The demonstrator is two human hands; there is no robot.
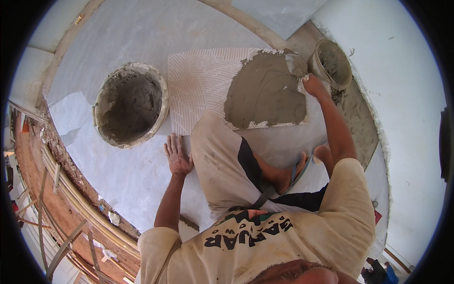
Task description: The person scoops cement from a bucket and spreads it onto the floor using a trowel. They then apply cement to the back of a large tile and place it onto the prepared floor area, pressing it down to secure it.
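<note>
In front of me a tile (196,78) lies with its ridged, whitish back facing up. Wet grey mortar (267,94) covers roughly its right half. My right hand (314,85) is closed round the handle of a trowel (296,65), whose mortar-smeared blade rests at the tile's far right corner; most of the handle is hidden in the fist. Flat on the grey floor, left of my bent knee, my left hand (177,156) leans with fingers spread and nothing in it. A mortar-crusted bucket (164,97) with dark mortar inside stands left of the tile.
A smaller bucket (314,64) with mortar stands just beyond my right hand, beside the white wall (406,118). Rough mortar (354,120) runs along the wall's foot. Left, the slab ends at a broken edge, with long pipes (87,201) and reddish soil (30,156) past it.
</note>
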